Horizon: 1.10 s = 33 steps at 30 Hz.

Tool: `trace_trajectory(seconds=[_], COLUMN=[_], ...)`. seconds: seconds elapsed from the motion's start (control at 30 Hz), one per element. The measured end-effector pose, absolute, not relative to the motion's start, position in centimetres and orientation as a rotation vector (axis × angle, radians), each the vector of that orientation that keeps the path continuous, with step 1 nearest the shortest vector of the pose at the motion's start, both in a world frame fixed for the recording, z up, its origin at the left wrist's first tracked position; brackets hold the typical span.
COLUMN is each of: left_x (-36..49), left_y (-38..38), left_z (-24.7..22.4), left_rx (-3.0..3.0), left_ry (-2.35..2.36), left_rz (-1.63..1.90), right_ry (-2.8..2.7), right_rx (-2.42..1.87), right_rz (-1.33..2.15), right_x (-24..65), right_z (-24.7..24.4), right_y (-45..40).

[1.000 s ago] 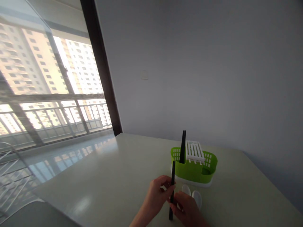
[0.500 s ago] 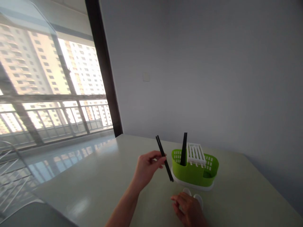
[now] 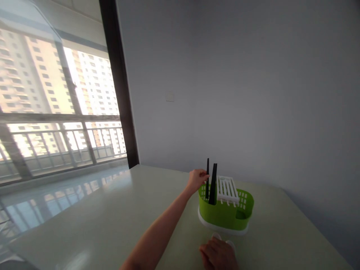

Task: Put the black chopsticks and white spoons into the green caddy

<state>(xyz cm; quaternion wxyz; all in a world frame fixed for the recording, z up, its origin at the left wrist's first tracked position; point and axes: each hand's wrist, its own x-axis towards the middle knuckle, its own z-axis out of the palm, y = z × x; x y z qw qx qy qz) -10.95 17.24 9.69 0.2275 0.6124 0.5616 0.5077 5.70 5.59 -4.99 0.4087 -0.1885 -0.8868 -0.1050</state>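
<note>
A pale table [image 3: 123, 217] is topped by a green basket [image 3: 218, 215]. By the right hand [image 3: 219, 255], fingers curled, whether anything is held cannot be told. Between the left hand's [image 3: 196, 180] pinched fingertips, black chopsticks [image 3: 207, 192] are gripped near mid-length, almost upright, their lower end within the basket's left part, just beside standing chopsticks [image 3: 213, 183]. White spoons [image 3: 216, 235] are mostly hidden by the right hand.
</note>
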Motion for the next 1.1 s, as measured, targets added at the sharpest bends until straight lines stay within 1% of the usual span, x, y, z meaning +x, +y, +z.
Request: trace_trajectory(seconds=[0.37,0.6,0.7,0.8,0.87,0.93,1.0,1.1], left_x=[-10.7,-10.6,-10.9,-11.3,-11.5,-11.5,-11.3,-10.6], left_y=[19.1,18.4,17.1,14.6,12.5,10.3,8.3,6.2], left_z=[6.9,7.4,8.3,8.4,7.5,5.9,3.8,0.4], left_rx=[1.713,1.794,1.802,1.753,1.705,1.666,1.648,1.651], left_ry=[1.581,1.606,1.679,1.765,1.785,1.784,1.799,1.839], left_rz=[1.256,1.269,1.388,1.571,1.686,1.732,1.673,1.399], right_ry=[-2.122,-2.126,-2.131,-2.03,-1.852,-1.676,-1.553,-1.485], right_rx=[-0.444,-0.43,-0.476,-0.673,-0.82,-0.917,-0.964,-0.985], right_rz=[-0.292,-0.224,-0.048,0.317,0.548,0.707,0.792,0.828], right_x=[5.1,5.1,5.7,6.8,7.7,8.3,8.6,8.7], right_z=[-4.9,-4.5,-4.0,-3.2,-2.7,-2.3,-2.0,-1.7], right_y=[5.0,4.9,5.0,5.3,5.7,6.1,6.4,6.6])
